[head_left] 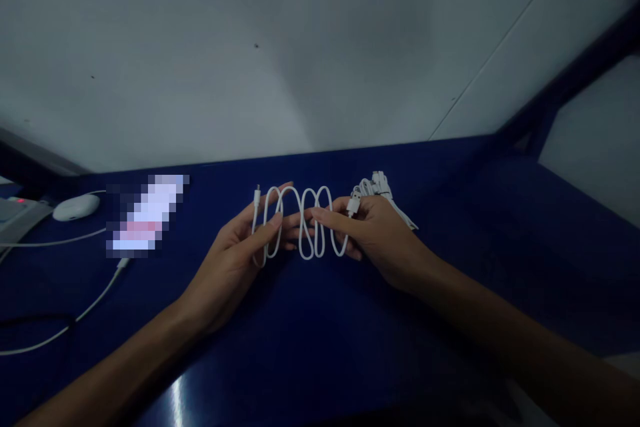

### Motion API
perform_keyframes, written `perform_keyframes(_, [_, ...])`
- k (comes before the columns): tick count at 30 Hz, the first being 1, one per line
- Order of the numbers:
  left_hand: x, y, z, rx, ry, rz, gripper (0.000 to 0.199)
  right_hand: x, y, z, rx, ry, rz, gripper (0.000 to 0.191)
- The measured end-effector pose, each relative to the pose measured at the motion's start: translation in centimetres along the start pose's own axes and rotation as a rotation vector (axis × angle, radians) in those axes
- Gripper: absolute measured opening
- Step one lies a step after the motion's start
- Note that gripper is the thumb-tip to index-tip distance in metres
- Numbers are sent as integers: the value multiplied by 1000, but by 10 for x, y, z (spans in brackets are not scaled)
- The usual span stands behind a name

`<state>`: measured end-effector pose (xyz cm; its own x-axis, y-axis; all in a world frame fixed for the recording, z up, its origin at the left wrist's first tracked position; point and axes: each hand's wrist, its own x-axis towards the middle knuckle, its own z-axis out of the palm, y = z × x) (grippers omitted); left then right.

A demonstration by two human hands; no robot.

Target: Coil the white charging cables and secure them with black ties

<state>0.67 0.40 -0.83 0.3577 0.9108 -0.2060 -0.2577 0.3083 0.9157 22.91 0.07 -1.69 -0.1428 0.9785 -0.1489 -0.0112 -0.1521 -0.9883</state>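
Observation:
A white USB cable (306, 250) is stretched between my two hands in several loose loops, above the blue table. My left hand (255, 233) pinches the loops at the left, thumb in front and fingers behind. The small plug end of the cable sticks up by that hand's fingers. My right hand (373, 230) grips the loops at the right between thumb and fingers. The metal USB plug (355, 200) rises just above the right thumb. Behind the right hand lies a tied bundle of white cables (381, 181), partly hidden by it.
On the left a blurred phone with a lit screen (145, 213) lies with a white charging cord (103, 297) at its near end. Beside it are a white rounded case (76, 207) and a power strip (20, 210) with a red light. A pale wall (300, 67) borders the blue table (310, 347).

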Motion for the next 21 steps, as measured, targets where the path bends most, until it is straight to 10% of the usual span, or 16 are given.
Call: perform_keyframes(21, [1,5,4,-107,-79,-37,59,0,-3,3,4,35,26,33])
